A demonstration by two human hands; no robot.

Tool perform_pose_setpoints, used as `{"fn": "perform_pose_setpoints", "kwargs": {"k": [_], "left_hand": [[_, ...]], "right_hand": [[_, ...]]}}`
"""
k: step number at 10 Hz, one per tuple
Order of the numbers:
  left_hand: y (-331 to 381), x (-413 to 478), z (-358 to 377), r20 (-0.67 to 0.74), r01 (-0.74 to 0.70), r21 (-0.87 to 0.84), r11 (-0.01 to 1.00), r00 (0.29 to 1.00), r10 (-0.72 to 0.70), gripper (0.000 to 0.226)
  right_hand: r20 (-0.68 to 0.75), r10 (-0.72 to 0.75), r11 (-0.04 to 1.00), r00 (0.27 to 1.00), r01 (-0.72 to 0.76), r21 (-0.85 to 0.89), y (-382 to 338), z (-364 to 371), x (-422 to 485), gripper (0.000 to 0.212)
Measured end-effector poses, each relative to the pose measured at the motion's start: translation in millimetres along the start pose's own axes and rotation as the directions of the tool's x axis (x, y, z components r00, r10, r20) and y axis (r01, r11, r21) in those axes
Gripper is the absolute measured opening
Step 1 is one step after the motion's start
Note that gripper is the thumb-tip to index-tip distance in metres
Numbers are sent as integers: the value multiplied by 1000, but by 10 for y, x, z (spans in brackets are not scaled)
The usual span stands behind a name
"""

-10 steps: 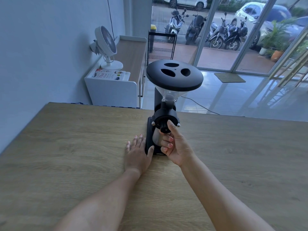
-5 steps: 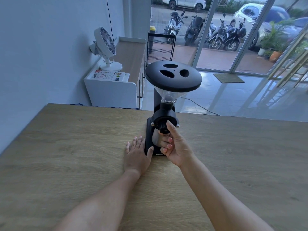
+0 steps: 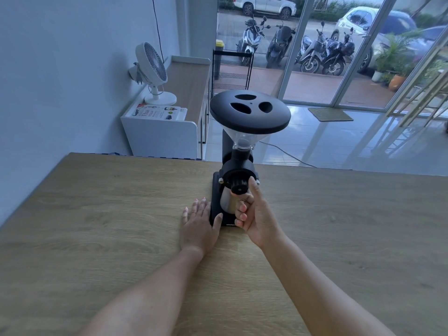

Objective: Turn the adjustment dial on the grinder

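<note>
A black coffee grinder (image 3: 238, 169) with a wide black hopper lid (image 3: 249, 113) stands on the wooden table (image 3: 97, 226). Its round black adjustment dial (image 3: 238, 186) faces me on the front, above a metal cup (image 3: 228, 202). My right hand (image 3: 258, 214) is at the dial: the thumb presses its right side, the index finger curls beneath it, the other fingers are folded in front of the cup. My left hand (image 3: 200, 223) lies flat on the table, fingers spread, thumb against the grinder's base on its left.
The table's far edge runs just behind the grinder. Beyond it stand a white cabinet (image 3: 160, 137) with a white fan (image 3: 151, 71) and a booklet on top, a black rack (image 3: 231, 69), and glass doors with parked motorbikes outside.
My right hand has stayed on the dial, thumb shifted slightly on its right side. The left hand has not moved. The view has drifted a little.
</note>
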State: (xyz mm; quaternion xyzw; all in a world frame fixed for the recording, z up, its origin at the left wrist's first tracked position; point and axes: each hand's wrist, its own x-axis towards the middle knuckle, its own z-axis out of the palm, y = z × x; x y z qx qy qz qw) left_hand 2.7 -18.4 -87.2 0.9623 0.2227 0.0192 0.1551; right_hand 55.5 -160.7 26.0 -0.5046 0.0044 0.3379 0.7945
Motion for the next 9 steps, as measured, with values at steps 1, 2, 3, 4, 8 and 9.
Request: {"fn": "perform_pose_setpoints", "kwargs": {"k": [1, 2, 3, 4, 8, 9], "left_hand": [[3, 1, -6, 11, -3, 3, 1000, 1000, 3, 73], [7, -5, -14, 12, -6, 3, 1000, 1000, 6, 71], [-1, -15, -11, 21, -10, -8, 1000, 1000, 10, 71], [-22, -30, 2, 35, -20, -17, 1000, 999, 21, 72], [-96, -497, 46, 37, -67, 56, 996, 997, 65, 66], [-82, -647, 45, 25, -85, 55, 995, 996, 84, 63]], "right_hand": [[-146, -46, 995, 988, 32, -98, 92, -81, -37, 59], [-300, -139, 966, 944, 63, -250, 219, -187, -41, 50], [-329, -263, 874, 907, 79, -480, 363, -289, -36, 38], [-260, -400, 607, 879, 42, -794, 532, -402, -37, 29], [-26, -315, -105, 949, -61, -993, 972, -585, -240, 51], [-2, -282, -135, 959, -42, -990, 1014, -571, -338, 56]]}}
